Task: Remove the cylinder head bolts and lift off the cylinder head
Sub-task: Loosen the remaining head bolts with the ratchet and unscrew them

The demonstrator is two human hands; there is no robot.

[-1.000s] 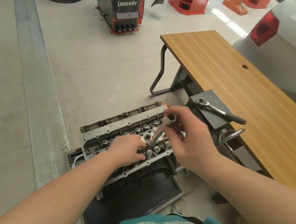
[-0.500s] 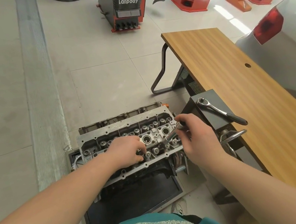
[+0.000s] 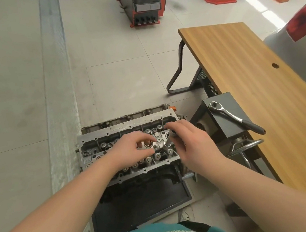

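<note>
**Socket extension seated in a bolt well at the right end of the cylinder head**

The cylinder head [image 3: 124, 140] sits on top of the engine block, which rests on a black stand tray [image 3: 142, 207] on the tiled floor; the head is not yet lifted. The right hand [image 3: 190, 146] has its fingers curled round a slim chrome extension bar [image 3: 168, 140], whose lower tip enters a well near the head's right end, tilted slightly from vertical. The left hand [image 3: 133, 150] rests on the middle of the head with fingers loosely bent; it appears to hold nothing, though its fingertips hide what lies beneath them. A ratchet wrench [image 3: 235, 117] lies unattached on a black box [image 3: 225, 117] just beside the left edge of the wooden bench [image 3: 262, 79], near that edge's near end.

Risks, judged from this arrangement:

- The tilted bar may sit only partly on the bolt head; torque applied so could round the bolt or let the tool slip out.
- A slip would throw the right hand against the valve springs and sharp casting edges around the well.
- The left fingertips lie close to the bar and could be pinched.
- Whether any bolts remain elsewhere cannot be told; lifting with one still threaded could strain the head.
</note>
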